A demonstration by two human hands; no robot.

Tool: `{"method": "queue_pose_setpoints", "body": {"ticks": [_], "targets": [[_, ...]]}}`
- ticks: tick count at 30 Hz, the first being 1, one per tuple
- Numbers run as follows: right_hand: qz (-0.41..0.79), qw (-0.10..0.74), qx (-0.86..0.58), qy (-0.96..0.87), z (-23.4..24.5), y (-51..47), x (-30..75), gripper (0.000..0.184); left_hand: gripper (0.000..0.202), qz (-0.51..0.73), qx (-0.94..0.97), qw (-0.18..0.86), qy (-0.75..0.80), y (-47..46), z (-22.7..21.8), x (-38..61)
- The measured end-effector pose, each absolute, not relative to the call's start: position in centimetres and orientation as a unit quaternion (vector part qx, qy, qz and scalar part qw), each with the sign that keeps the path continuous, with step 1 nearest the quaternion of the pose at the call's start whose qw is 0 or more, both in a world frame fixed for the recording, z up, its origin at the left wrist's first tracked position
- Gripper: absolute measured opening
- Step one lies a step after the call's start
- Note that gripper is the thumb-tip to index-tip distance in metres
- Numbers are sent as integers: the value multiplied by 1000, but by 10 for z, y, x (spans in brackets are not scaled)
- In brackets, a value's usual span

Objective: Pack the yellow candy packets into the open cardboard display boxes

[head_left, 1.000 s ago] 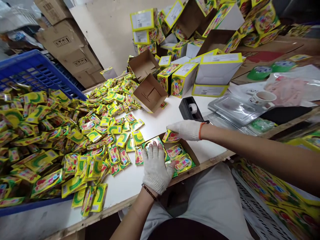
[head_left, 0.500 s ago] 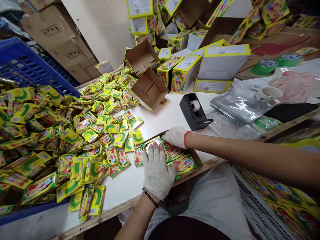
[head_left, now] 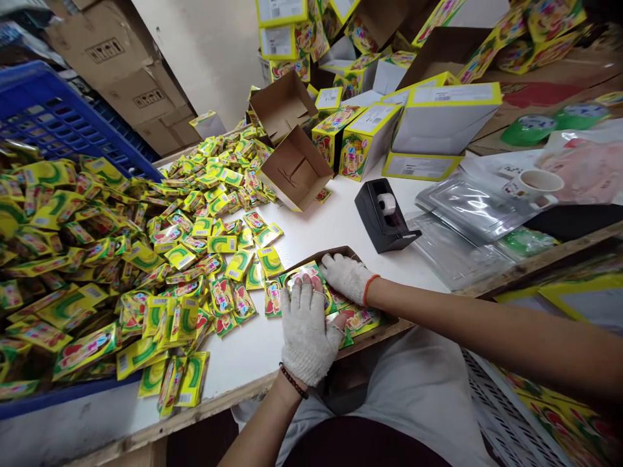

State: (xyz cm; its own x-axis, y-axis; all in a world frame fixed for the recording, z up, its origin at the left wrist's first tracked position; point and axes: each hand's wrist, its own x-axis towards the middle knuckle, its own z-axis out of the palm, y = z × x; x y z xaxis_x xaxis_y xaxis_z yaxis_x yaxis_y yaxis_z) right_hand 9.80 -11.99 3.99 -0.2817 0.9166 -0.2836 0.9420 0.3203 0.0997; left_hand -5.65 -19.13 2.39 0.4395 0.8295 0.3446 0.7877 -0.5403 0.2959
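A shallow brown cardboard box [head_left: 341,251] lies at the table's near edge, filled with yellow-green sachets [head_left: 360,319]. My left hand [head_left: 305,327], in a white knit glove, rests flat on the sachets at the box's left side, fingers stretched out. In the same kind of glove, my right hand [head_left: 346,276] presses down on the sachets in the middle of the box, fingers spread flat. Neither hand grips anything. A big heap of the same sachets [head_left: 121,253] covers the table to the left.
A black tape dispenser [head_left: 382,217] stands just behind the box. Open empty cartons [head_left: 294,170] and printed yellow boxes [head_left: 363,139] crowd the back. A blue crate [head_left: 53,123] sits far left. Clear plastic bags [head_left: 467,207] and a cup [head_left: 535,183] lie at right.
My right hand carried a sachet from the box's far corner down into the box and now lies flat on the contents. The left hand stayed in place.
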Motion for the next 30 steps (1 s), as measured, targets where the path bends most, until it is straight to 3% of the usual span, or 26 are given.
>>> {"method": "queue_pose_setpoints", "body": {"ticks": [5,8,11,15,19,21,23,25,27,30], "targets": [[-71,155,549,818,38,-126,105,37,38,415,706,76,569,-176,-4,-102],[-109,154,576,795,32,-126,103,43,38,290,704,72,644,-163,-13,-121],[-157,170,591,772,31,-120,102,43,53,133,721,64,677,-156,-15,-123],[-203,156,549,796,46,-112,113,41,44,150,698,88,694,-156,-14,-129],[-225,38,564,793,84,-117,121,31,50,296,697,10,654,-164,7,-144],[-178,-61,544,818,111,-124,117,29,57,342,734,-69,583,-168,29,-142],[-117,-96,481,864,141,-130,108,27,56,339,794,-112,492,-172,54,-128],[-66,-28,434,898,167,-134,99,27,52,316,846,-126,411,-175,72,-108],[-50,92,447,888,184,-134,95,25,49,307,870,-112,370,-178,78,-88],[-77,209,514,828,187,-129,103,25,53,298,860,-61,410,-186,66,-67]]}}
